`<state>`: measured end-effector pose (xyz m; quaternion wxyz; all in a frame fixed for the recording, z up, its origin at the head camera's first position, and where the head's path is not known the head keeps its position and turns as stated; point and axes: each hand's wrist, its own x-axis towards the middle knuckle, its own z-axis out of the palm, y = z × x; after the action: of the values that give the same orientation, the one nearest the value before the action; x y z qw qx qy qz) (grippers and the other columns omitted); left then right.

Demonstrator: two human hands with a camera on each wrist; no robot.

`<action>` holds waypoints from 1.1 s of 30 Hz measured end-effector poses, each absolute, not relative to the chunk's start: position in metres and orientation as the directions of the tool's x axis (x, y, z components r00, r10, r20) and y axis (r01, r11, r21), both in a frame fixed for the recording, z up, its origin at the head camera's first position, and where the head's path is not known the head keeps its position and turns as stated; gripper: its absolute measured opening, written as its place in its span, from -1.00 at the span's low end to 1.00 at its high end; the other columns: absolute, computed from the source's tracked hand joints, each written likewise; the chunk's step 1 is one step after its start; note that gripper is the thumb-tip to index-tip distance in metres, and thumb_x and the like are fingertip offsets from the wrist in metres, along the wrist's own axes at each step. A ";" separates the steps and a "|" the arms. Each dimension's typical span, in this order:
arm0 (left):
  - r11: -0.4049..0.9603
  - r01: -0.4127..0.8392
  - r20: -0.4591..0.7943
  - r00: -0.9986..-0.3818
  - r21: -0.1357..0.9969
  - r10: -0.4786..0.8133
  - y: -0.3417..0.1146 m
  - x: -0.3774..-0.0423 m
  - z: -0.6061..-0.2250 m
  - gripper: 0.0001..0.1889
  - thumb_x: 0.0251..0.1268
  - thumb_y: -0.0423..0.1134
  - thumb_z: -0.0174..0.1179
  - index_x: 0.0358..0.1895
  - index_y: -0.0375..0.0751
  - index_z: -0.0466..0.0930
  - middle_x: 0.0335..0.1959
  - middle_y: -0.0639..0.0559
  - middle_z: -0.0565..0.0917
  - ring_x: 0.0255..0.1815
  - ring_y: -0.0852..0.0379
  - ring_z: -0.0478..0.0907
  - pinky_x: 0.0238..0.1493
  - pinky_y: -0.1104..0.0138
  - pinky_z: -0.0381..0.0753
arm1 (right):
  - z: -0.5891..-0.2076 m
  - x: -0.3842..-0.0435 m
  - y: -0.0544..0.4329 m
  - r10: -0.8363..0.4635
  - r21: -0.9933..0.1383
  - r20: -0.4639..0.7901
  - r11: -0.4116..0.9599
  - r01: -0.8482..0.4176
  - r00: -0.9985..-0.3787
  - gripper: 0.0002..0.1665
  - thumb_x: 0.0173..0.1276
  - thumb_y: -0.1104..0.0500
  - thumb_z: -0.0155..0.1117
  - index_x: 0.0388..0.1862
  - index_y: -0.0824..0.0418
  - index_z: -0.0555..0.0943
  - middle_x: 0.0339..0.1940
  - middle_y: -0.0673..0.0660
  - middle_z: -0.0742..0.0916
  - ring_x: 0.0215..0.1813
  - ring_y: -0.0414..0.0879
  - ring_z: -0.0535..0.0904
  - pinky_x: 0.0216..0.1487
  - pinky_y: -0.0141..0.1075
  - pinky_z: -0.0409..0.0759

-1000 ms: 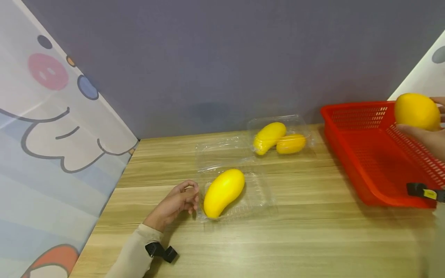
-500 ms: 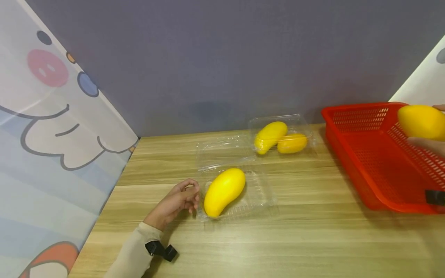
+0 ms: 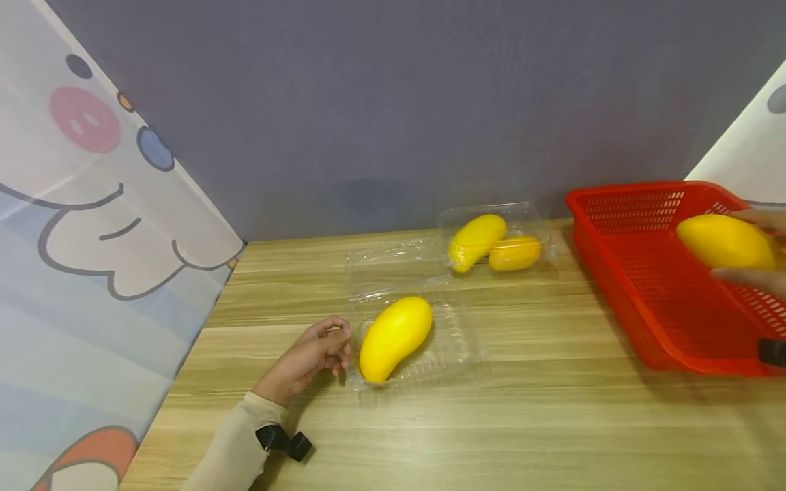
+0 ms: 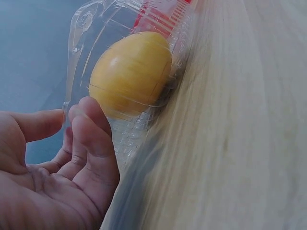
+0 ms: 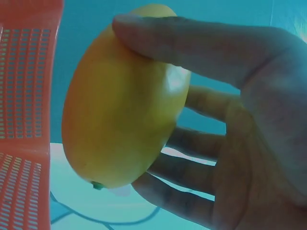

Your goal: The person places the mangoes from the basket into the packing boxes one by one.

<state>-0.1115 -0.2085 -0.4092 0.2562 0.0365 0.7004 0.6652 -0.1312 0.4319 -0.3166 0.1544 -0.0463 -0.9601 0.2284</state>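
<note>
My right hand point(image 3: 764, 249) grips a yellow mango point(image 3: 724, 242) above the red basket point(image 3: 645, 320). In the right wrist view the thumb lies over this mango point(image 5: 120, 110) and the fingers are behind it; a small green stem end shows. My left hand point(image 3: 310, 358) pinches the left rim of an open clear plastic clamshell box point(image 3: 454, 341). One curved mango point(image 3: 396, 339) lies in that box's base. The left wrist view has the thumb and forefinger point(image 4: 93, 136) at the clear rim, with the mango point(image 4: 132, 72) behind the plastic.
Behind, against the grey wall, a second clear box point(image 3: 528, 215) contains two mangoes point(image 3: 479, 239). The first box's lid point(image 3: 396, 266) lies folded back towards the wall. A cartoon-printed panel point(image 3: 123, 225) borders the wooden table point(image 3: 430, 436) on the left.
My right hand has lowered the mango over the basket, after a slight shift right and back left. The left hand and the boxes have stayed in place.
</note>
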 end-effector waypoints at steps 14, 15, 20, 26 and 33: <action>0.114 -0.292 -0.313 -0.863 0.950 0.397 -0.208 -0.111 -0.408 -0.75 0.56 -0.12 0.01 -0.03 -0.27 0.33 -0.47 0.13 0.56 -0.51 0.20 0.56 -0.51 0.41 0.52 | -0.292 -0.138 0.384 -0.146 -0.065 -0.029 0.987 -0.143 -0.989 0.16 0.03 -0.30 0.52 0.38 0.35 0.27 0.15 0.57 0.50 -0.02 0.40 0.43 0.04 0.44 0.35; 0.114 -0.292 -0.313 -0.863 0.950 0.397 -0.208 -0.111 -0.408 -0.74 0.55 -0.11 0.01 -0.03 -0.27 0.33 -0.47 0.12 0.56 -0.51 0.20 0.57 -0.51 0.41 0.52 | -0.291 -0.138 0.382 -0.148 -0.061 -0.043 0.987 -0.146 -0.988 0.17 0.02 -0.33 0.52 0.38 0.35 0.27 0.15 0.57 0.50 -0.02 0.39 0.42 0.03 0.44 0.35; 0.118 -0.290 -0.312 -0.863 0.950 0.396 -0.208 -0.111 -0.408 -0.75 0.56 -0.12 0.00 -0.03 -0.28 0.33 -0.47 0.12 0.56 -0.51 0.20 0.57 -0.51 0.41 0.52 | -0.291 -0.137 0.376 -0.150 -0.025 -0.073 0.989 -0.148 -0.986 0.22 0.00 -0.42 0.46 0.39 0.33 0.28 0.16 0.56 0.50 -0.01 0.41 0.41 0.06 0.46 0.33; 0.119 -0.296 -0.319 -0.862 0.948 0.395 -0.208 -0.111 -0.409 -0.80 0.58 -0.18 -0.04 -0.04 -0.27 0.34 -0.47 0.12 0.56 -0.51 0.19 0.57 -0.51 0.40 0.52 | -0.290 -0.134 0.373 -0.158 -0.004 -0.054 0.987 -0.158 -0.986 0.23 -0.01 -0.43 0.47 0.40 0.33 0.27 0.16 0.56 0.51 -0.02 0.39 0.44 0.05 0.44 0.35; 0.123 -0.291 -0.315 -0.864 0.949 0.393 -0.207 -0.111 -0.408 -0.79 0.58 -0.17 -0.04 -0.04 -0.28 0.33 -0.47 0.12 0.56 -0.51 0.19 0.57 -0.51 0.40 0.52 | -0.292 -0.132 0.374 -0.156 -0.007 -0.078 0.988 -0.156 -0.985 0.25 -0.02 -0.44 0.46 0.38 0.38 0.29 0.17 0.59 0.52 -0.03 0.40 0.49 0.06 0.45 0.36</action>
<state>-0.1109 -0.2073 -0.4080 0.2584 0.0364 0.7034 0.6612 -0.1320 0.3744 -0.2925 -0.0390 0.0785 -0.9962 0.0003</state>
